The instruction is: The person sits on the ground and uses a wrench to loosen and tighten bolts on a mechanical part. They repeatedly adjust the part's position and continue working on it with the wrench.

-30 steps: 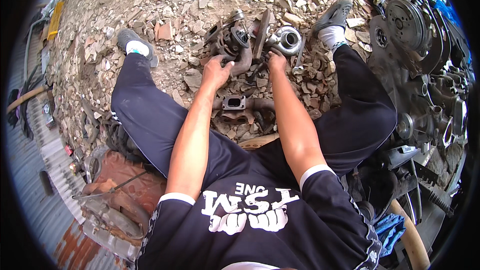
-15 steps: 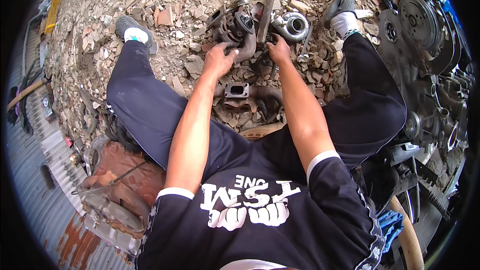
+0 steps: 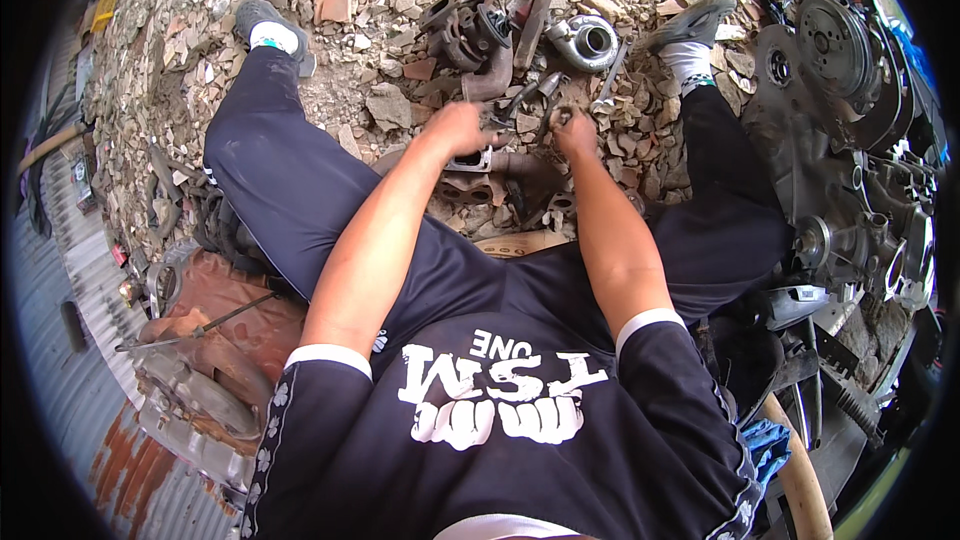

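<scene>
On stony ground, the rusty pipe sits just by the left hand, fingers blurred; right hand curls; either hold's unclear.

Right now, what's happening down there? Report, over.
Left grip blurred, over brown manifold. Right grip on small dark part. Silver turbocharger untouched. Rubble all around.

The left hand is blurred and partly hides the rusty manifold beneath it.

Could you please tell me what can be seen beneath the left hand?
Beneath the left hand, part of the rusty manifold shows, including some of its rectangular flange. The hand covers the rest of the flange; anything directly behind it is hidden.
</scene>
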A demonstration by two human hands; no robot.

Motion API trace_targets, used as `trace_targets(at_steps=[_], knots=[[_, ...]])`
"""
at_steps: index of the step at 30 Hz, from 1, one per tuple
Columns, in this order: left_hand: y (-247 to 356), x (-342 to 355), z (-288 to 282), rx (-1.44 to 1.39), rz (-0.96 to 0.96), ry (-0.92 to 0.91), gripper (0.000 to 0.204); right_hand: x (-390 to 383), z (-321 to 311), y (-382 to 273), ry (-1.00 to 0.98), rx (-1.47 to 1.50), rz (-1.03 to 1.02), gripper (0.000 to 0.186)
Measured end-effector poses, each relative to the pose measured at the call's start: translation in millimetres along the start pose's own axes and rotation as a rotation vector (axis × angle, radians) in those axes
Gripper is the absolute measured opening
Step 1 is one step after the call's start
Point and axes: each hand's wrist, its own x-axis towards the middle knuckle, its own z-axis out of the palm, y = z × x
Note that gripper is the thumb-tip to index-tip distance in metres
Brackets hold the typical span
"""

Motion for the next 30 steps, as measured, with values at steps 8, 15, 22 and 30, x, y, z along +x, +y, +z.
trace_targets(at_steps=[8,15,22,30], knots=[[14.4,-20.2,53.1,0.385,0.071,-0.151,0.082,-40.5,5.1,-60.6,-0.137,0.015,0.118,0.043],[5.1,-27.2,39.1,0.37,0.041,-0.215,0.098,-32.6,-7.0,-62.5,-0.007,0.202,0.407,0.044],[7.7,-19.7,38.4,0.368,0.039,-0.218,0.103,1.5,-14.1,-23.0,0.405,0.216,0.528,0.06],[9.9,-17.3,28.1,0.329,0.044,-0.257,0.103,2.1,-17.9,-50.2,0.358,0.342,0.347,0.048]])
